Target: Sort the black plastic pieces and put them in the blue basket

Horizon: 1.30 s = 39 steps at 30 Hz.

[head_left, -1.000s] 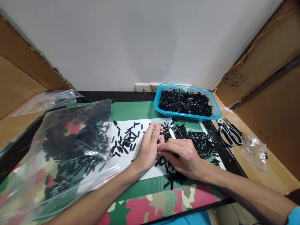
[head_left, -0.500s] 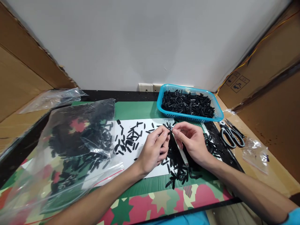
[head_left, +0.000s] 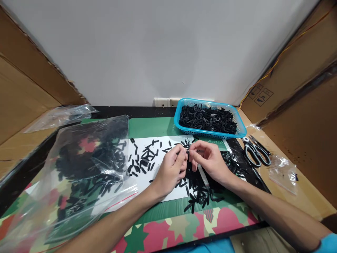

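Note:
My left hand (head_left: 171, 170) is closed, thumb pressed to the curled fingers, gripping a small black piece (head_left: 187, 151) that is mostly covered. The thumb and forefinger of my right hand (head_left: 210, 161) pinch at that same piece from the other side, so the fingertips almost meet. Below them lies a heap of short black elongated pieces (head_left: 201, 196), partly hidden by my right hand. A narrow pale strip (head_left: 203, 177) slants across this heap. More black pieces (head_left: 144, 161) are scattered over a white sheet (head_left: 159, 175) left of my hands.
A blue basket (head_left: 176, 121) full of black pieces stands behind my right hand. Scissors (head_left: 256, 153) and a small clear bag (head_left: 284, 174) lie to the right. A large clear plastic bag (head_left: 89, 165) holding black pieces covers the left side. Cardboard walls (head_left: 302, 133) flank the table.
My right hand has shifted slightly left and down, its fingertips closer to my left hand's. The whole view has moved a little; the scattered pieces look unchanged.

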Each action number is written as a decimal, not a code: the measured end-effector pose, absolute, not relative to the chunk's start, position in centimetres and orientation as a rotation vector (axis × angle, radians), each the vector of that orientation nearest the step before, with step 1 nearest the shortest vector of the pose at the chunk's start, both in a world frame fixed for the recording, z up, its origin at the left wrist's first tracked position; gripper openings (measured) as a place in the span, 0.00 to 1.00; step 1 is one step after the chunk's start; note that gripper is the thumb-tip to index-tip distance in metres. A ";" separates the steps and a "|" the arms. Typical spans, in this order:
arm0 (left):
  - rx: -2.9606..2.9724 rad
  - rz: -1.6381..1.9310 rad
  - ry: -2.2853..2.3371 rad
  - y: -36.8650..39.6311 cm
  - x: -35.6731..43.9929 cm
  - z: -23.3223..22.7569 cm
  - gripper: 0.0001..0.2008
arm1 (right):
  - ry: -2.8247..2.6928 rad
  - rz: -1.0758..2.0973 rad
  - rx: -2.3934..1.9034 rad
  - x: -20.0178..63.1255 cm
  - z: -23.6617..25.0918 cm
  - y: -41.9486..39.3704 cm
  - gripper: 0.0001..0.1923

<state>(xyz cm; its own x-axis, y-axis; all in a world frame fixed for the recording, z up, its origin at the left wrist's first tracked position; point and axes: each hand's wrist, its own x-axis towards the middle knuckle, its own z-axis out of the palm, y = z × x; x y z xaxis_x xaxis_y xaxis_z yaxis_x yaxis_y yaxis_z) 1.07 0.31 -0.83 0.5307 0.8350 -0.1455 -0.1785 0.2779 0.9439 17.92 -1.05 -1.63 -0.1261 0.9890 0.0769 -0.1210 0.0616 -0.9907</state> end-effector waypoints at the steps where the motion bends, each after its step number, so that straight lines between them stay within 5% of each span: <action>1: 1.092 0.772 0.736 0.3 1.0 -0.9 0.20 | -1.248 1.306 -1.012 18.0 -1.6 -1.0 0.19; 16: 1.072 0.766 0.735 0.3 1.2 -0.9 0.20 | -1.213 1.320 -1.005 18.2 -1.3 -1.1 0.16; 23: 1.066 0.764 0.748 0.1 1.0 -0.9 0.21 | -1.372 1.086 -0.990 18.3 -0.9 -1.5 0.09; 27: 1.063 0.770 0.749 0.2 1.0 -1.0 0.21 | -1.639 0.747 -1.024 18.4 -0.6 -1.8 0.03; 34: 1.029 0.725 0.776 0.4 0.7 -1.2 0.23 | -1.893 -0.593 -0.896 24.1 0.3 0.9 0.26; 39: 1.049 0.752 0.721 0.3 0.5 -1.2 0.18 | -1.748 -0.541 -1.409 25.9 0.4 2.6 0.21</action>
<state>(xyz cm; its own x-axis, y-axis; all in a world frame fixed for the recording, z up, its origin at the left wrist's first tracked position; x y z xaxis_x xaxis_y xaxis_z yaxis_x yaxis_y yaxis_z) 0.47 0.31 -1.23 0.5490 0.8208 -0.1579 -0.1924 0.3079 0.9318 25.88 2.60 0.41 -0.0505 0.5997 0.7987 0.9459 0.2854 -0.1545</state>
